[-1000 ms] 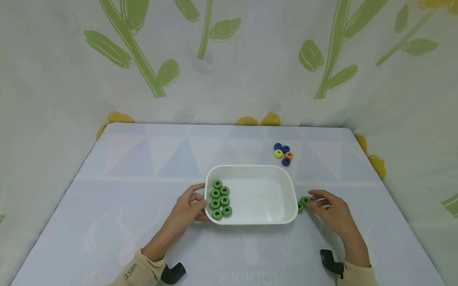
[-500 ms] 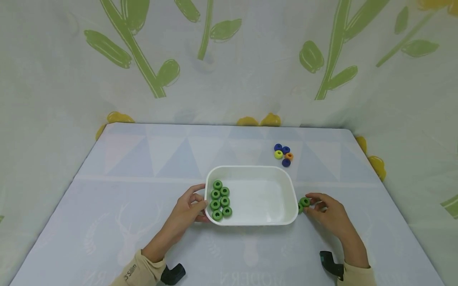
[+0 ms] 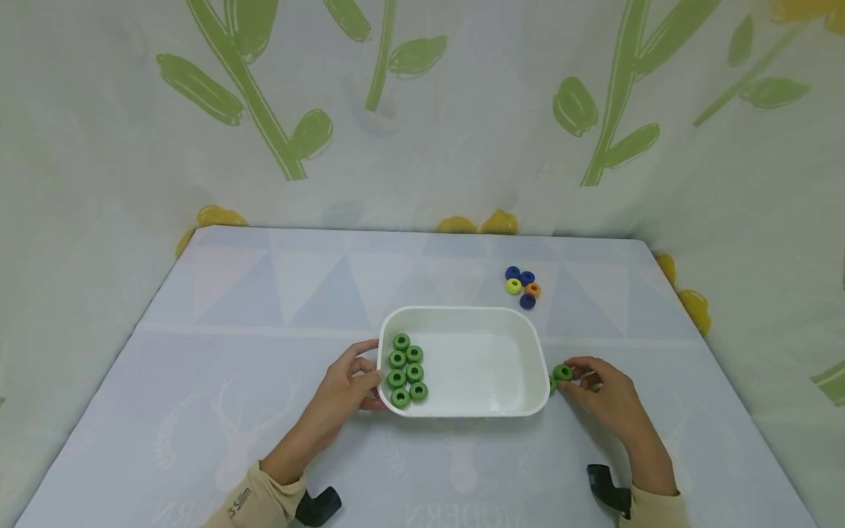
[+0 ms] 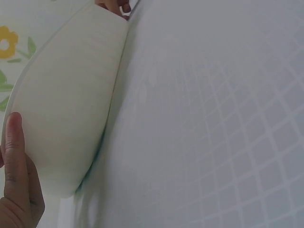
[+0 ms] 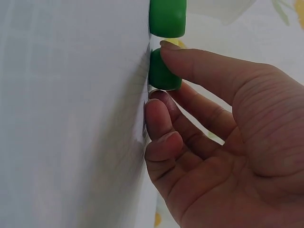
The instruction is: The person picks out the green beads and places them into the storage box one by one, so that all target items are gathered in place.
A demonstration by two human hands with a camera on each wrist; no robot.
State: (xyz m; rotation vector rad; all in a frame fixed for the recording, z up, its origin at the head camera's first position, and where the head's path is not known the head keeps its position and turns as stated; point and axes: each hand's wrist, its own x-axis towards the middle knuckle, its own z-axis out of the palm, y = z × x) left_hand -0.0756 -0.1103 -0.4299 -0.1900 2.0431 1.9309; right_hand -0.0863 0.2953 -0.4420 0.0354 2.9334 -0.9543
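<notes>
A white rectangular tray (image 3: 482,359) sits mid-table, with several green ring-shaped beads (image 3: 397,358) in two columns along its left end. My left hand (image 3: 343,381) holds the tray by that end; the left wrist view shows a digit (image 4: 16,156) lying along the tray's outer wall. Just past the right end, my right hand (image 3: 610,396) pinches a green bead (image 5: 164,71) between thumb and forefinger, down at the tabletop. Another green bead (image 5: 167,19) stands beside it, partly hidden by the tray rim in the head view.
Behind the tray's far right corner lies a loose cluster of beads: several blue ones (image 3: 527,301), a yellow one (image 3: 513,287) and an orange one (image 3: 533,290). The patterned table (image 3: 264,367) meets a leaf-printed curtain (image 3: 462,132) at its far edge.
My right hand's fingers have closed in on the farther green bead and now pinch it. The left hand and the tray have stayed put.
</notes>
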